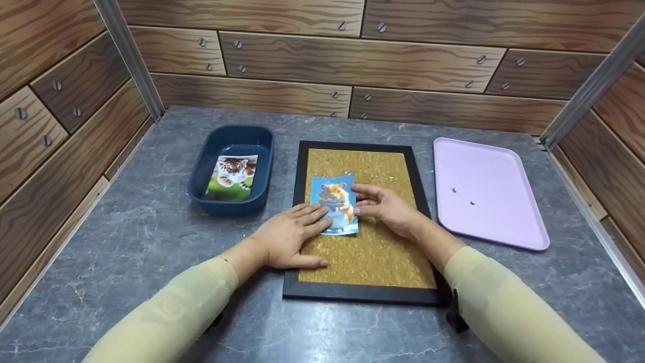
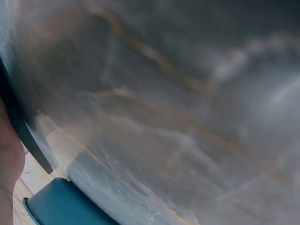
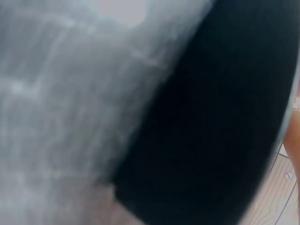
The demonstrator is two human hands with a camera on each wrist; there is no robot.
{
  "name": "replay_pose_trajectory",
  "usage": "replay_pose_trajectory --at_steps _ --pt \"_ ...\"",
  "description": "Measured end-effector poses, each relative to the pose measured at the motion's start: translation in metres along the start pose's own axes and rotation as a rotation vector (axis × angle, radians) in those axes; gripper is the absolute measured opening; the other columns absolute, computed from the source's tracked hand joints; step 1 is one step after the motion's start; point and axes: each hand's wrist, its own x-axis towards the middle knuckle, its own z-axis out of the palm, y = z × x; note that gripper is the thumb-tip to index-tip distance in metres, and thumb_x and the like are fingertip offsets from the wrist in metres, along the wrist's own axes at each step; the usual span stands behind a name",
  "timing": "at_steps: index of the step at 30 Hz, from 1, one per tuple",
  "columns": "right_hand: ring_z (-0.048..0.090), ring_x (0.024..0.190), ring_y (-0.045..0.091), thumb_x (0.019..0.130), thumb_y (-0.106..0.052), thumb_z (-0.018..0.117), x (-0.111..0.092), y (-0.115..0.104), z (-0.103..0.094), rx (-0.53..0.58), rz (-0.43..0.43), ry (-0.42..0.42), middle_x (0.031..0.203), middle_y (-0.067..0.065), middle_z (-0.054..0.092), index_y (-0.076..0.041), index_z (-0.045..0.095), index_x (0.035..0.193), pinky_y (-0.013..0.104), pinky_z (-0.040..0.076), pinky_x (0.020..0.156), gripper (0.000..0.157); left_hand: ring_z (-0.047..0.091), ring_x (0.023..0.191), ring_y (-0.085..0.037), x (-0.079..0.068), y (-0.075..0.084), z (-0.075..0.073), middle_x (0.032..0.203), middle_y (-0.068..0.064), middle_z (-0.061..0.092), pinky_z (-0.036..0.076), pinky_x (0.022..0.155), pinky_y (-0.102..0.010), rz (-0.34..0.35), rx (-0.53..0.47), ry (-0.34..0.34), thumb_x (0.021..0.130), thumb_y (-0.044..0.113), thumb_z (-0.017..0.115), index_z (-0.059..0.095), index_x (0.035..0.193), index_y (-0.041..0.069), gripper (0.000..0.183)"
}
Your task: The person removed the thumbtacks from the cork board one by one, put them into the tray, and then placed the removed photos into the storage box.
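A small picture card of an orange-and-white hamster on blue lies on a black-framed cork board. My left hand rests with fingers spread across the card's lower left part, its thumb on the cork. On the other side my right hand touches the card's right edge with its fingertips, the fingers slightly bent. Both wrist views are mostly blurred tabletop and frame edge. Part of the left hand shows at the far left of the left wrist view; the card is out of sight there.
Left of the board stands a dark blue bin holding a tiger picture card. A lilac tray lies to the right, with two small silver balls or pin heads on it. Wood-patterned walls enclose the grey table.
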Motion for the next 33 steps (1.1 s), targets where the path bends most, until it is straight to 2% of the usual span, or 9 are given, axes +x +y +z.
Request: replay_pose_trajectory --at_steps 3,13,21,28,33 --pt "0.067 0.116 0.018 0.097 0.008 0.069 0.001 0.0 0.002 -0.007 0.003 0.006 0.151 0.03 0.052 0.008 0.038 0.159 0.025 0.057 0.098 0.07 0.024 0.16 -0.029 -0.001 0.0 -0.002 0.172 -0.015 0.03 0.017 0.131 -0.044 -0.001 0.026 -0.013 0.098 0.082 0.04 0.037 0.166 0.011 0.098" --pt "0.068 0.112 0.017 0.096 0.008 0.071 0.001 0.0 0.004 -0.003 0.03 0.04 0.145 0.027 0.055 0.005 0.039 0.16 0.024 0.058 0.095 0.072 0.027 0.16 -0.029 -0.002 0.005 -0.006 0.171 -0.015 0.033 0.021 0.13 -0.049 -0.012 0.142 0.01 0.098 0.082 0.042 0.041 0.165 0.012 0.098" --pt "0.068 0.112 0.016 0.096 0.007 0.071 0.0 0.002 0.003 0.01 0.008 0.052 0.147 0.03 0.054 0.007 0.037 0.16 0.024 0.057 0.095 0.073 0.027 0.159 -0.029 -0.004 0.009 -0.014 0.171 -0.015 0.032 0.019 0.13 -0.05 -0.015 0.175 0.0 0.099 0.082 0.039 0.038 0.166 0.012 0.097" --pt "0.068 0.113 0.016 0.095 0.007 0.071 0.0 0.001 0.003 0.018 0.024 0.071 0.15 0.028 0.052 0.004 0.039 0.161 0.024 0.058 0.095 0.073 0.03 0.158 -0.033 -0.006 0.005 -0.026 0.171 -0.016 0.031 0.019 0.13 -0.05 -0.029 0.159 0.043 0.1 0.081 0.035 0.037 0.166 0.012 0.096" --pt "0.067 0.114 0.015 0.096 0.006 0.07 -0.002 -0.002 0.002 0.027 0.018 0.074 0.153 0.03 0.049 0.004 0.036 0.162 0.023 0.056 0.095 0.074 0.027 0.159 -0.032 -0.011 0.0 -0.038 0.172 -0.016 0.028 0.019 0.13 -0.05 -0.058 0.17 0.073 0.1 0.082 0.034 0.038 0.166 0.012 0.096"
